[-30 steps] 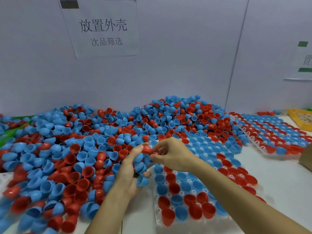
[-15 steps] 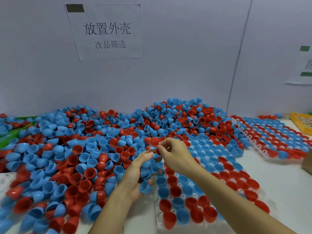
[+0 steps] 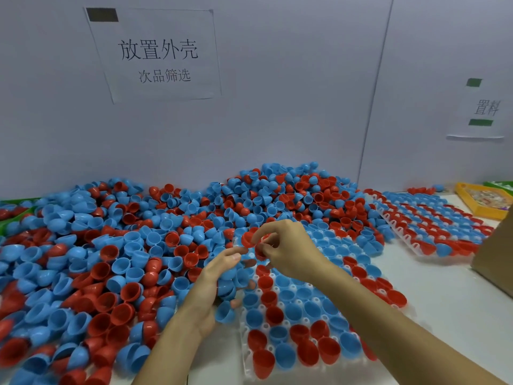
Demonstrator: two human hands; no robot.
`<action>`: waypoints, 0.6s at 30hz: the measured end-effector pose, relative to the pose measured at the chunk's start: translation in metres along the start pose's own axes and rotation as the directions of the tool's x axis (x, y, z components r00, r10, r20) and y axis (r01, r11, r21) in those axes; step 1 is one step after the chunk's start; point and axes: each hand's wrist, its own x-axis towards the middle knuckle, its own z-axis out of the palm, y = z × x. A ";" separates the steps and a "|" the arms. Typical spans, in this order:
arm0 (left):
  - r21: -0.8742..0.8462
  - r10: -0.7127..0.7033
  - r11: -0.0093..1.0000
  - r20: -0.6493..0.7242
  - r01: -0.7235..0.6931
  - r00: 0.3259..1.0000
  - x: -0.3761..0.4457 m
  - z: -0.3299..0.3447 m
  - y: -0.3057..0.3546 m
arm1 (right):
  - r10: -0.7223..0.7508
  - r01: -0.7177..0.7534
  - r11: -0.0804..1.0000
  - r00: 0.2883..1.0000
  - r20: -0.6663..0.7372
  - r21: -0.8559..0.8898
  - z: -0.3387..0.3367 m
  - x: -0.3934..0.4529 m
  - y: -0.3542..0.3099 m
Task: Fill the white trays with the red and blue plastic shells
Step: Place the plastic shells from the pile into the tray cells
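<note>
Ideally the right hand, its grip pinching a red shell, seats it mouth-up in a free pocket of the white tray while the left hand cradles several blue shells.

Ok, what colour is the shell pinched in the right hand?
Red. The right hand pinches a red shell, clearest in the head view.

Shells in the pile: smooth red & blue plastic w/ a slight sheen. Tray just right of the pile looks like white, partly see-through plastic. Sign above the pile is matt white paper on a smooth matt wall; box far right of the pile looks like matt brown cardboard.
</note>
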 end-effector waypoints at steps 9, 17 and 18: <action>-0.047 0.086 0.995 -0.118 -0.092 0.989 0.002 -0.010 0.007 | 0.285 -0.257 0.933 0.955 -0.081 0.252 -0.101 -0.052 0.054; -0.005 0.102 0.995 -0.139 -0.103 0.985 0.007 -0.013 0.003 | 0.339 -0.316 0.888 0.941 0.009 -0.333 -0.161 -0.122 0.097; -0.003 0.103 0.994 -0.137 -0.105 0.985 0.008 -0.014 0.003 | 0.334 -0.300 0.883 0.942 0.035 -0.361 -0.164 -0.128 0.099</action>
